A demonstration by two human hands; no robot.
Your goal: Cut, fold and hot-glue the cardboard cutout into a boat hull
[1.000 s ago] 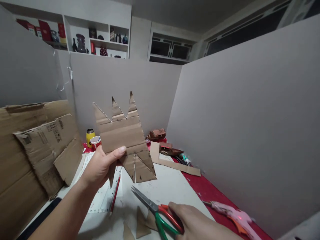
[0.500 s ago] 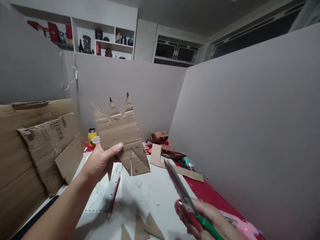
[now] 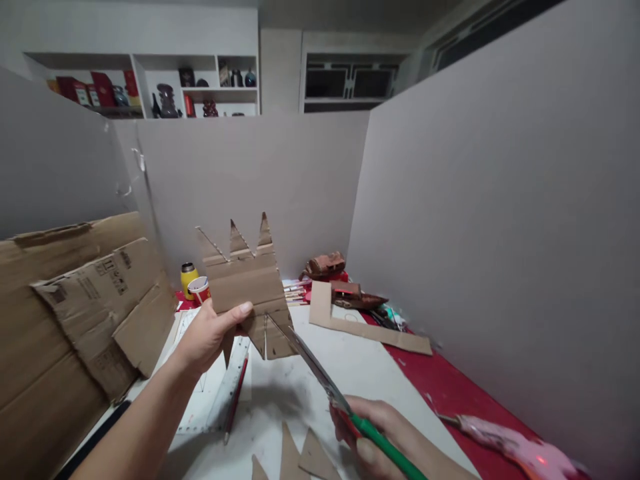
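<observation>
A jagged piece of cardboard stands upright in my left hand, thumb on its front face and the other fingers behind it. Three pointed spikes rise from its top, and narrow slits run into its lower part. My right hand is wrapped round the green and red handles of a pair of scissors. The scissors' tips point up and left, at the lower right edge of the cardboard; whether they touch it I cannot tell. Below, cut cardboard triangles lie on the white tabletop.
On the left, large cardboard sheets lean. A ruler, red pencil, yellow bottle and cup are near my left arm. An L-shaped cardboard strip, brown model boats and a pink glue gun lie right.
My right hand has brought the scissors up and left, close to the cardboard. The cardboard sits slightly lower and further right in view, and the camera view has shifted.
</observation>
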